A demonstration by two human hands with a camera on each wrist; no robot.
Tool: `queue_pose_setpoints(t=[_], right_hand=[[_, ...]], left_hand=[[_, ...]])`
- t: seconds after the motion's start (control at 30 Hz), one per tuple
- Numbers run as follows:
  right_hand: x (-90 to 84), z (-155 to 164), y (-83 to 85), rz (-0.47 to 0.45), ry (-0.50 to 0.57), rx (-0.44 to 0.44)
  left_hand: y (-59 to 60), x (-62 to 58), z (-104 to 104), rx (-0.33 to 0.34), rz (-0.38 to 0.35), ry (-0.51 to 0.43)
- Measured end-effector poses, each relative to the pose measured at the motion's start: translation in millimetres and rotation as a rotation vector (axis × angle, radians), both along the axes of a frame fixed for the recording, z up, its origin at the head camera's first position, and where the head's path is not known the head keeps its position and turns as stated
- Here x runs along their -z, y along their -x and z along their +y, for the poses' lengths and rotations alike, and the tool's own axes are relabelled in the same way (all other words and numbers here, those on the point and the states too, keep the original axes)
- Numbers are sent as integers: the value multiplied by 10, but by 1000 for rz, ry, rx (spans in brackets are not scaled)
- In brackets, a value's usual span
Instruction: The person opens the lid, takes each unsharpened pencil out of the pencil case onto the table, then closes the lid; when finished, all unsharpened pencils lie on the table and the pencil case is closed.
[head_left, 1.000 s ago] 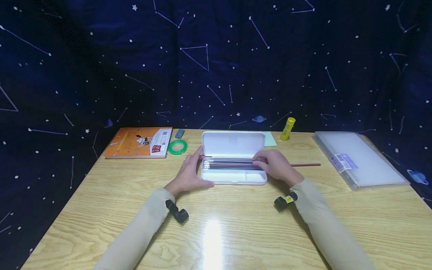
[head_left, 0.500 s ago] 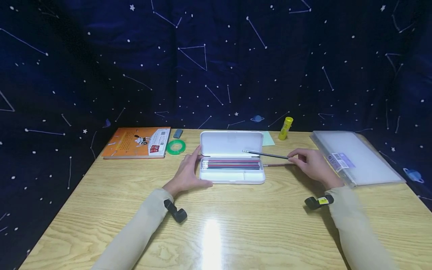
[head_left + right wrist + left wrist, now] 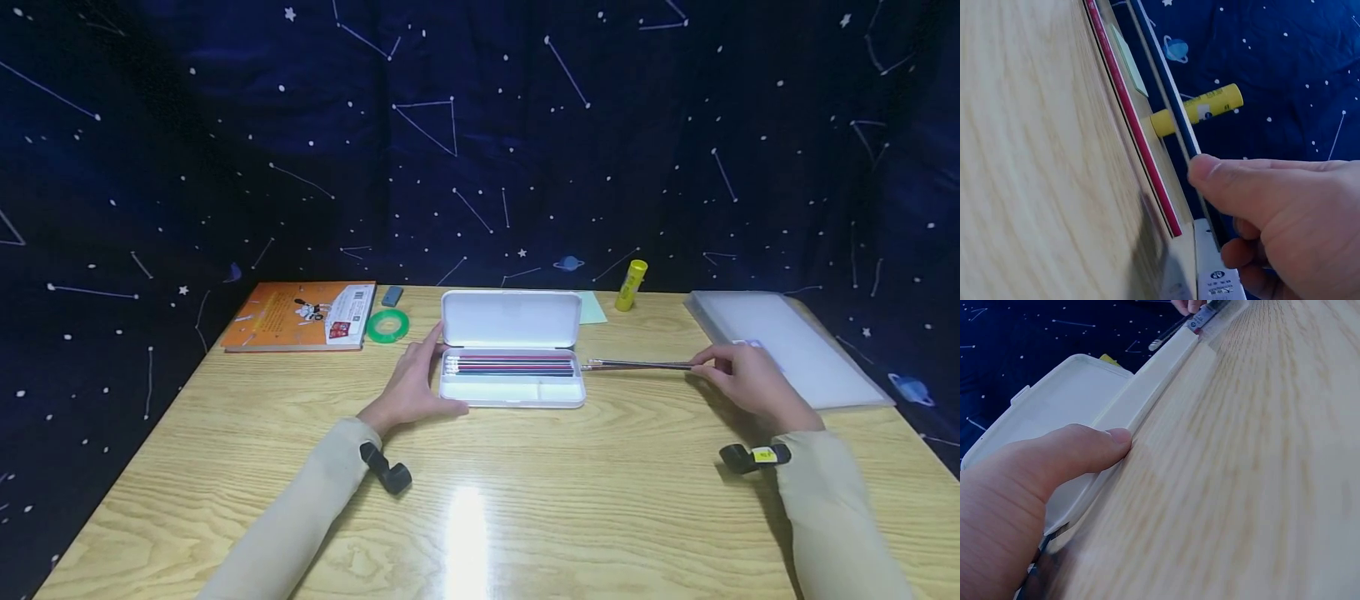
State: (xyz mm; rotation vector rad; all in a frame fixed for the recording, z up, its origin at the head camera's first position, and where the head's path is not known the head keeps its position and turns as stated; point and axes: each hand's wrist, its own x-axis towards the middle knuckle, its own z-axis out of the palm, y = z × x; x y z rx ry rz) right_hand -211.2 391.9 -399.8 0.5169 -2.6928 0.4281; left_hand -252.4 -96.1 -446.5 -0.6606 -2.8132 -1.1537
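A white pencil case stands open on the table, with several pencils lying side by side in its back compartment. My left hand holds the case at its left end; the thumb presses its front wall in the left wrist view. To the right of the case, my right hand pinches a dark pencil near one end between thumb and fingers. The pencil's metal-and-eraser end points left toward the case. Below it, a red pencil lies on the wood, mostly overlapped in the head view.
An orange book, a blue eraser and a green tape roll lie at the back left. Pale green paper sits behind the case, with a yellow glue stick upright beside it. A clear plastic folder is at the right.
My right hand has lifted the dark pencil out of the case, carried it right and lowered it close over the red pencil. The left hand has stayed on the case.
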Motion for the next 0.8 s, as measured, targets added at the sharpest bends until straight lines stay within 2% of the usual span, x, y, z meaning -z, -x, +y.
queue_pose_setpoints(t=[0.13,0.27,0.37,0.53,0.8], right_hand=[[-12,30,-1,1,-18,0],[34,28,19,48,-5,-65],[73,1,15,40,17,-95],[102,-34,17,-24,53,-91],[144,-56,55,-59,57,-44]], left_hand=[[11,5,-5,4,6,-6],[4,11,-7,-1,4,-14],[-12,19,-5,-2,-2,-15],[-17,22,3,0,1,-12],[-11,-2,-8,3,2,-9]])
